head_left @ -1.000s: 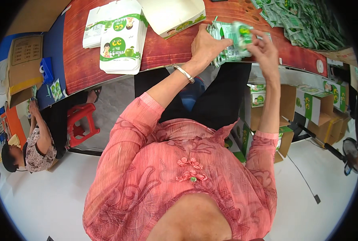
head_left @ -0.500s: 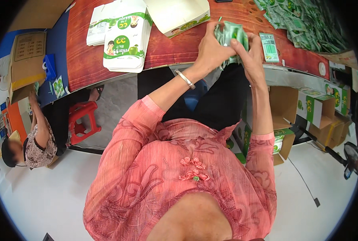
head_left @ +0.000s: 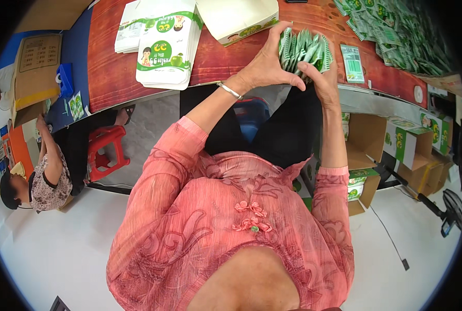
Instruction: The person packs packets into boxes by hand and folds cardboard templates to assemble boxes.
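A bundle of small green and white sachets (head_left: pixel 302 52) stands on edge between my two hands, just over the table's near edge. My left hand (head_left: pixel 266 66) presses against its left side, thumb stretched out below. On the right, my right hand (head_left: pixel 324 85) wraps round the bundle with its thumb across the front; most of its fingers are hidden. A single flat sachet (head_left: pixel 352 63) lies on the table right of my hands. Behind my left hand sits an open white and green carton (head_left: pixel 241 18). Farther left is a stack of flat printed cartons (head_left: pixel 166 49).
A large heap of green sachets (head_left: pixel 396 36) covers the far right of the red wood-patterned table (head_left: pixel 109 78). Opened cardboard boxes (head_left: pixel 365 135) stand below on the right, near a black fan (head_left: pixel 451 210). At left, another person (head_left: pixel 47 171) works near a red stool (head_left: pixel 105 155).
The bundle has turned so that the sachets' edges now face up. My left hand has opened wider, its thumb moving away from the sachets. The whole view has shifted slightly.
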{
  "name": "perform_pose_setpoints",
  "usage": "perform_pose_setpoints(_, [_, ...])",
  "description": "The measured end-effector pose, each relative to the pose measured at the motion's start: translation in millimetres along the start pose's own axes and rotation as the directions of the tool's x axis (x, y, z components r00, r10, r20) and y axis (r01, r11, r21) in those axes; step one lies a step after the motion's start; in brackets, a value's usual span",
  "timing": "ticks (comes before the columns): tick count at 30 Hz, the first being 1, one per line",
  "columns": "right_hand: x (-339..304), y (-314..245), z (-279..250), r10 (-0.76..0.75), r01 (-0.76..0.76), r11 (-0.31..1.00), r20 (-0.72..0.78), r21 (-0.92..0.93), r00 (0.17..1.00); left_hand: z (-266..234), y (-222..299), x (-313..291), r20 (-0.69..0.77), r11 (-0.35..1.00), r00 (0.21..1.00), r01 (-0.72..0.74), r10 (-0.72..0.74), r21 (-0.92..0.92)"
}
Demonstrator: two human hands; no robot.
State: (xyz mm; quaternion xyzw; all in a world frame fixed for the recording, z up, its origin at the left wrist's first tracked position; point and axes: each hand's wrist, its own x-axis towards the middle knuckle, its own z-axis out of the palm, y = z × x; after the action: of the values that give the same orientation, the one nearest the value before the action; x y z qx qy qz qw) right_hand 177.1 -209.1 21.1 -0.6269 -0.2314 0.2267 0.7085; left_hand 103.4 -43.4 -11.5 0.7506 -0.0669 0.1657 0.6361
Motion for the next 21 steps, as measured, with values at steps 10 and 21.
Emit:
perform_pose_setpoints(10, [1.7, 11.4, 0.1, 0.064, -0.064, 0.998, 0.039, 0.007, 0.997, -4.2, 9.4, -1.4, -0.054, 0.944, 0.978, 0.179, -0.201, -0.276])
perform_pose_setpoints(21, [34.6, -91.3, 47.1, 0.169, -0.134, 0.959, 0.123, -0.248, 0.978, -36.1, 96.3, 11.2, -0.236, 0.872, 0.890, 0.274, -0.389, -0.406])
